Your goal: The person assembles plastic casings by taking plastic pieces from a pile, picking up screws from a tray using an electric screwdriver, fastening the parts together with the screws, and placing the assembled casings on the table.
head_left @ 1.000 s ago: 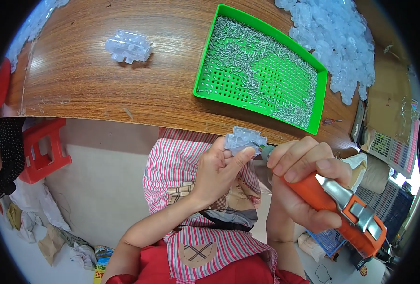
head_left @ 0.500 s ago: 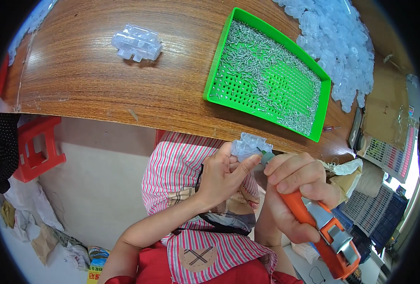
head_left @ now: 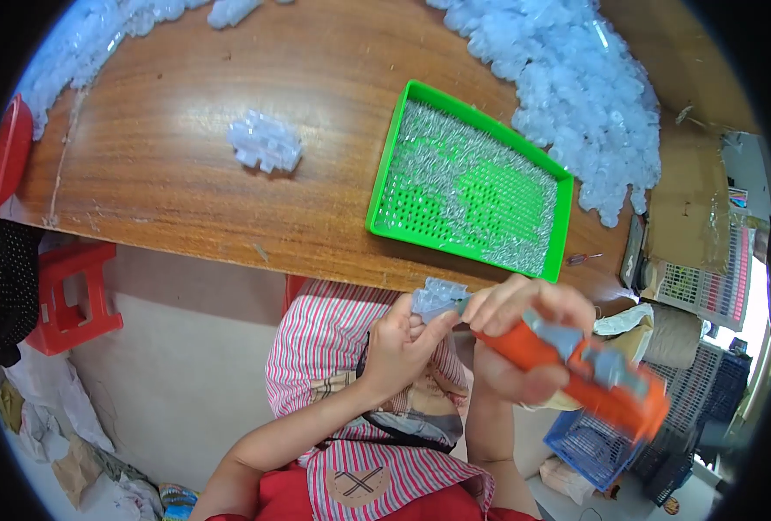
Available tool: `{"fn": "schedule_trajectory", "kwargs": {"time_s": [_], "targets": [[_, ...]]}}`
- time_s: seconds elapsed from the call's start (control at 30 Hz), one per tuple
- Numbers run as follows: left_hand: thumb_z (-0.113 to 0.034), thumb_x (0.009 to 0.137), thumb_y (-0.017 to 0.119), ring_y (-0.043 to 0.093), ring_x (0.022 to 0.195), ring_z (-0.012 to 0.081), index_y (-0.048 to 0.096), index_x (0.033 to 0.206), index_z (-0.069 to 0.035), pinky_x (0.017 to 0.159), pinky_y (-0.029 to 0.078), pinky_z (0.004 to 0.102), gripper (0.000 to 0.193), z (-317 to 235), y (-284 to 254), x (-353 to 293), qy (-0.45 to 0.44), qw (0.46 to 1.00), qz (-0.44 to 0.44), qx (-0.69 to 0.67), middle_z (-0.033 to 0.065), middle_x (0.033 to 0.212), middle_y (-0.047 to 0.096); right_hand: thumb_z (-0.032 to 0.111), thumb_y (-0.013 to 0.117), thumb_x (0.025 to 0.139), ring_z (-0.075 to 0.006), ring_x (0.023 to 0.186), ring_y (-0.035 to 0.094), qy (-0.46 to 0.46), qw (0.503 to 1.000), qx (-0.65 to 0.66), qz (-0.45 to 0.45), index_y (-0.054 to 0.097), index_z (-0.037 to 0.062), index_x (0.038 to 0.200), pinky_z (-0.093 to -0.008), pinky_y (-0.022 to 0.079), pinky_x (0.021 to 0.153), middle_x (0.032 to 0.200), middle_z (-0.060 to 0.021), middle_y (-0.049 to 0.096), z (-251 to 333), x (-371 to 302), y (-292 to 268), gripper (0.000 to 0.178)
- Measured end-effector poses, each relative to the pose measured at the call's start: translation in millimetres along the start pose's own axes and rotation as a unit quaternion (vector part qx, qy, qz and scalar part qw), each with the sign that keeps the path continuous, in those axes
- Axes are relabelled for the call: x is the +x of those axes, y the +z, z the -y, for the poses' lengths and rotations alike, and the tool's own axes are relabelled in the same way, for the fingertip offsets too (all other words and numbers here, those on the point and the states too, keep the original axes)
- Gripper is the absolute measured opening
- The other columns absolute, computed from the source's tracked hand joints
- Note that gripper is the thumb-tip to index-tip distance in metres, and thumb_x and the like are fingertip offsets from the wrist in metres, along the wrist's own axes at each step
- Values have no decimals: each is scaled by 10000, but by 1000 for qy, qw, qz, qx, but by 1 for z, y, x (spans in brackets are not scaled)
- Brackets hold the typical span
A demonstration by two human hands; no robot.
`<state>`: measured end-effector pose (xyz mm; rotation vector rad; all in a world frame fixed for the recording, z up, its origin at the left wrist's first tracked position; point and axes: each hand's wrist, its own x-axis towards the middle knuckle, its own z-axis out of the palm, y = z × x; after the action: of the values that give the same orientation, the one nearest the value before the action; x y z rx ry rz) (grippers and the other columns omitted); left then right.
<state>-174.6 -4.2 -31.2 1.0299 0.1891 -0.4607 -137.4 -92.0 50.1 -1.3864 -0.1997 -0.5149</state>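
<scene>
My left hand pinches a clear plastic part just off the table's front edge, above my lap. My right hand wraps around an orange power screwdriver with a grey lever or switch area, smeared by motion. Its nose points left at the part, close to my left thumb; I cannot tell whether the bit touches the part. A green perforated tray holding many small silver screws stands on the wooden table beyond my hands. Another clear plastic assembly lies to its left.
Clear plastic parts are heaped at the back right and far left. A small screwdriver lies right of the tray. A red basin stands at the left edge, a red stool below. At lower right is a blue crate.
My view has shifted, so the tray and table appear lower and more of the far table shows. The screwdriver has tilted closer to level. Both hands keep their holds.
</scene>
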Motion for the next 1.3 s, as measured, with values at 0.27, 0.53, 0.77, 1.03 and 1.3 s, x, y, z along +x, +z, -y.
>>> {"fn": "schedule_trajectory", "kwargs": {"time_s": [0.27, 0.53, 0.77, 1.03, 1.3], "targets": [[-172, 934, 567, 633, 864, 124, 530, 1105, 53, 763, 523, 261, 286, -19, 7, 2, -116, 989, 48, -80, 117, 1004, 646, 474, 590, 854, -160, 558, 509, 100, 990, 3, 103, 419, -15, 1095, -295, 486, 461, 652, -72, 495, 32, 61, -19, 572], [30, 804, 646, 529, 1160, 246, 459, 1219, -43, 964, 434, 363, 461, -73, -11, 3, 133, 968, 208, 51, 169, 1240, 538, 211, 650, 876, -132, 675, 573, 68, 974, -145, -160, 508, 3, 1096, -307, 510, 691, 790, -47, 557, 25, 124, -56, 334], [3, 789, 673, 530, 1115, 199, 508, 1188, -32, 954, 431, 333, 434, -105, -19, 21, 173, 965, 167, 108, 118, 1213, 534, 234, 659, 871, -136, 838, 544, 52, 953, -242, -172, 496, -9, 1188, -284, 456, 765, 926, -45, 551, 20, 149, -108, 432], [-94, 891, 612, 572, 705, 94, 435, 1244, 28, 645, 478, 246, 413, -169, -79, 71, 138, 929, -71, 335, 43, 790, 601, 66, 649, 790, -333, 1130, 423, -365, 712, -599, -38, 428, -26, 1222, -421, 390, 901, 1211, -195, 447, 11, 140, -90, 493], [-145, 907, 559, 585, 654, 354, 267, 1357, -53, 610, 450, 432, 544, -185, -74, 92, 232, 680, -161, 676, 174, 704, 580, -56, 589, 692, -351, 1042, 495, 30, 686, -707, 167, 589, -36, 992, -425, 460, 885, 1038, -182, 554, -57, 175, -103, 300]]}}
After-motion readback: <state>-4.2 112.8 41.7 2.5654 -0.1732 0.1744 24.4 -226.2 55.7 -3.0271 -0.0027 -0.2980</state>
